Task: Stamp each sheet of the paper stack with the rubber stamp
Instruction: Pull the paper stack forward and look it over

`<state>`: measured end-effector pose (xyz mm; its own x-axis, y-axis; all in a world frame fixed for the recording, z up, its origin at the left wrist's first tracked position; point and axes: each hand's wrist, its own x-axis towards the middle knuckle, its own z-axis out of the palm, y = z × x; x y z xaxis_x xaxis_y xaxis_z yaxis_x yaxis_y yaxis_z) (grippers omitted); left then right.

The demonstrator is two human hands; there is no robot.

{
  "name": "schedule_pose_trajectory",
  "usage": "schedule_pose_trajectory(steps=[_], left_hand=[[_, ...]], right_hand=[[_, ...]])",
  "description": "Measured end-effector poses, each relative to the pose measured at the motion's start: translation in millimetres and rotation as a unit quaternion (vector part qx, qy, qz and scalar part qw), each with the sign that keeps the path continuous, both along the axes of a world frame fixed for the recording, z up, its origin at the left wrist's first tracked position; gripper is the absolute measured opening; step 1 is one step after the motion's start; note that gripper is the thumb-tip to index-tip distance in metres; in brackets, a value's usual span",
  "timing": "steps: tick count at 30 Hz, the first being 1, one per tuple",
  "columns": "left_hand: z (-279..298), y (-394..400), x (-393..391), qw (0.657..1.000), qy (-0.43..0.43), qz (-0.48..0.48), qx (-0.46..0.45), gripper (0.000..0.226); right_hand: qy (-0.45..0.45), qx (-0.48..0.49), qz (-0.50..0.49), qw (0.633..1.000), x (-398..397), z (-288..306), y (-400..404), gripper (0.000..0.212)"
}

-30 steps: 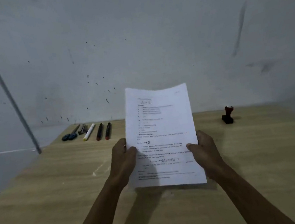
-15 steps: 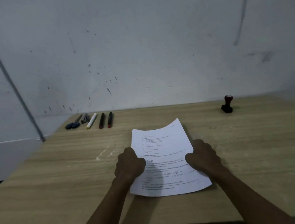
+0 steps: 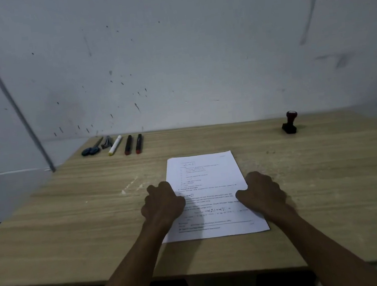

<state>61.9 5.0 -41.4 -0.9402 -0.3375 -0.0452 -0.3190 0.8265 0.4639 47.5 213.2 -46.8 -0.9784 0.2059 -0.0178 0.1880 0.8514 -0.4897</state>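
The white printed paper stack (image 3: 206, 171) lies flat on the wooden table (image 3: 75, 226), in the middle and near me. My left hand (image 3: 162, 204) holds its left edge with curled fingers and the thumb on top. At the right edge, my right hand (image 3: 262, 193) grips the same way. The rubber stamp (image 3: 289, 123), with a black base and a dark red knob, stands upright at the far right of the table, well away from both hands.
Along the far left edge lie blue-handled scissors (image 3: 90, 149), a small metal tool (image 3: 106, 142), a white marker (image 3: 115, 145) and two black pens (image 3: 128, 145). A grey wall stands right behind the table. The table's front edge is close to my forearms.
Both hands lowered the paper stack from upright in the air until it lies flat on the table. The view also tipped downward.
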Motion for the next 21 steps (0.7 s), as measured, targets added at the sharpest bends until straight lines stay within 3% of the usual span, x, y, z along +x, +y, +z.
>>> schedule_pose_trajectory(steps=[5, 10, 16, 21], left_hand=[[5, 2, -6, 0.999, -0.015, -0.007, -0.036, 0.044], [12, 17, -22, 0.998, 0.044, -0.023, -0.026, 0.043], [18, 59, -57, 0.979, 0.147, -0.13, 0.05, 0.04], [21, 112, -102, 0.949, 0.169, -0.253, 0.076, 0.03]], right_hand=[[0.008, 0.005, 0.003, 1.0, -2, 2, 4, 0.041], [0.043, -0.023, -0.001, 0.999, -14, 2, 15, 0.052], [0.064, -0.044, -0.021, 0.997, -43, 7, 40, 0.055], [0.077, -0.047, -0.06, 0.994, -79, 8, 71, 0.051]])
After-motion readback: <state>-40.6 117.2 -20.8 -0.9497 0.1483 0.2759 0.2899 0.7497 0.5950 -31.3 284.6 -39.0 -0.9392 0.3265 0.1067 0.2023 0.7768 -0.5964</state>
